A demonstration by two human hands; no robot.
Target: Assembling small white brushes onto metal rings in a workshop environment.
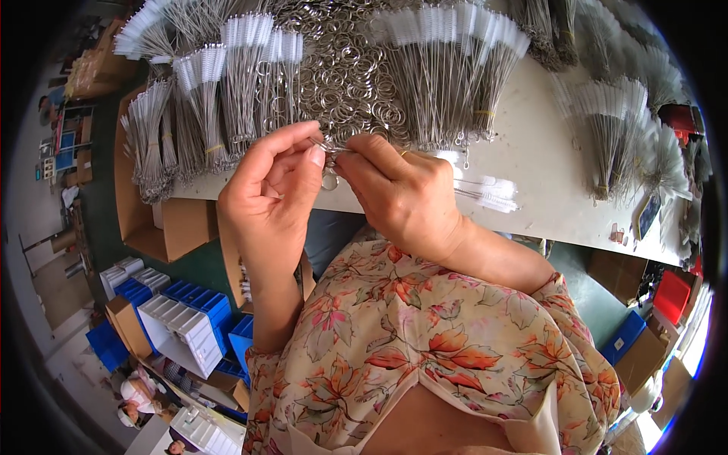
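My left hand is raised over the table's near edge, its thumb and index finger pinched on a small shiny metal ring. From the other side, the closed fingertips of my right hand meet the same ring; its finer shape is too small to make out. Another ring shows just below the fingertips. Several thin wire brushes with white bristles lie beyond my right wrist. Their wire ends are hidden behind that hand, so I cannot tell whether it holds them.
A heap of loose metal rings covers the table's middle. Bundles of wire brushes stand at the left, behind my right hand and farther right. Below the table are a cardboard box and blue and white crates.
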